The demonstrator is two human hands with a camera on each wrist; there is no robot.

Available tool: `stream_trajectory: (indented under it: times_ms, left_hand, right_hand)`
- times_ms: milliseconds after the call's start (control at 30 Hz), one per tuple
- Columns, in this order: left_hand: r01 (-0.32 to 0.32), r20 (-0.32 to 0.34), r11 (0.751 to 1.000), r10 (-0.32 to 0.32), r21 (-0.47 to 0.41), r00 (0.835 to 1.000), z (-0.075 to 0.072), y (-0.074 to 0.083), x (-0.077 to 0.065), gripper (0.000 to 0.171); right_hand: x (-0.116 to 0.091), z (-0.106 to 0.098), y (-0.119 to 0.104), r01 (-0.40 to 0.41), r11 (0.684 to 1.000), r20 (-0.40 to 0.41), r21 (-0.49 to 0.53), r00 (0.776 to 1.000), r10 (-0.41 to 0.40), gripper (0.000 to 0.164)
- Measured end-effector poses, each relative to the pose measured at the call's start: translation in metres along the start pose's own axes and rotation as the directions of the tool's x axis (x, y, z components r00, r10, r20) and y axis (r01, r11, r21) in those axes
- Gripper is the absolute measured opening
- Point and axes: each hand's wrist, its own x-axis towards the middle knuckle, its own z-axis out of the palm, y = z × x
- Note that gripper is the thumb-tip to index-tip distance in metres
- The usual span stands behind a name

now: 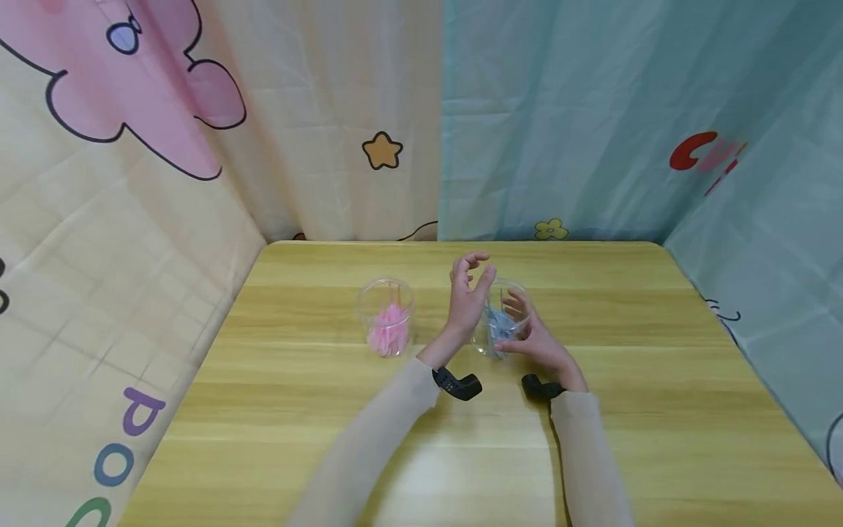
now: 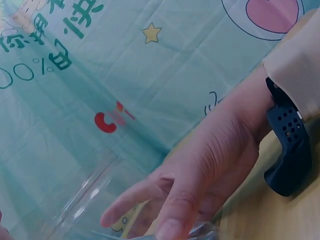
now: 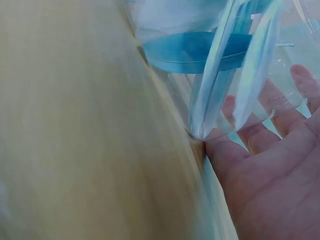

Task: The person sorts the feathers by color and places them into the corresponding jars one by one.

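A clear plastic cup (image 1: 481,341) stands on the table with thin blue and clear wrapped sticks (image 1: 500,323) inside. My right hand (image 1: 543,344) grips this cup from the right, thumb at its near side and fingers round the far side. In the right wrist view the fingers (image 3: 272,142) show through the cup's wall, beside the wrapped sticks (image 3: 215,75). My left hand (image 1: 466,300) is at the cup's left side near the rim, its fingers loosely bent and thumb apart. In the left wrist view nothing shows between the thumb and fingers (image 2: 131,201).
A second clear cup (image 1: 366,311) with pink sticks (image 1: 390,333) stands to the left, beyond my left forearm. The wood-grain table (image 1: 658,410) ends at printed curtains (image 1: 560,146) along its back and sides. Each wrist wears a black camera mount (image 1: 457,384).
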Motion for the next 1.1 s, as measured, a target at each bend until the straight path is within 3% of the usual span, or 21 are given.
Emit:
stream_trajectory:
  times_ms: [200, 500, 633, 933, 1033, 1100]
  left_hand:
    - [-0.028, -0.012, 0.998, 0.028, 0.049, 1.0, -0.015, -0.002, -0.01, 0.029]
    - [-0.008, -0.025, 0.995, 0.01, 0.104, 1.0, -0.029, -0.027, -0.067, 0.026]
    - [-0.021, -0.022, 0.991, 0.024, 0.136, 0.999, -0.034, -0.035, -0.084, 0.018]
    - [-0.172, 0.036, 0.956, 0.168, 0.238, 0.985, -0.044, -0.037, -0.091, 0.01]
    - [-0.193, 0.094, 0.951, 0.175, 0.243, 0.98, -0.049, -0.036, -0.087, 0.009]
    - [-0.203, 0.171, 0.945, 0.163, 0.255, 0.972, -0.056, -0.034, -0.082, 0.007]
  right_hand:
    - [0.003, -0.001, 0.001, 0.032, 0.999, -0.004, 0.001, 0.999, -0.032, 0.098]
    - [0.0, -0.006, 0.002, 0.072, 0.997, 0.006, -0.004, 0.997, -0.072, 0.101]
    - [0.0, -0.012, 0.003, 0.09, 0.996, 0.016, -0.017, 0.996, -0.09, 0.103]
    - [0.004, -0.023, 0.029, 0.076, 0.997, 0.005, -0.032, 0.997, -0.076, 0.107]
    - [0.0, -0.027, 0.027, 0.106, 0.994, -0.023, 0.025, 0.994, -0.105, 0.106]
    - [-0.004, -0.031, 0.02, 0.143, 0.985, -0.065, 0.095, 0.988, -0.137, 0.102]
